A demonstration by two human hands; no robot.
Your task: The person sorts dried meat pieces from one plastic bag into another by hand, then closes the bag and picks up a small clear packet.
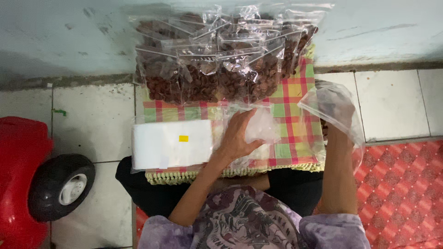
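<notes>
My left hand rests palm down on a stack of empty clear plastic bags lying on a checked cloth over my lap. My right hand is pushed inside a large clear plastic bag at the cloth's right edge; the fingers are hidden by the bag. Several sealed clear bags filled with brown pieces are piled at the far end of the cloth against the wall.
A white flat packet with a small yellow sticker lies left of my left hand. A red toy car with a black wheel stands on the tiled floor at the left. A red patterned mat covers the floor at the right.
</notes>
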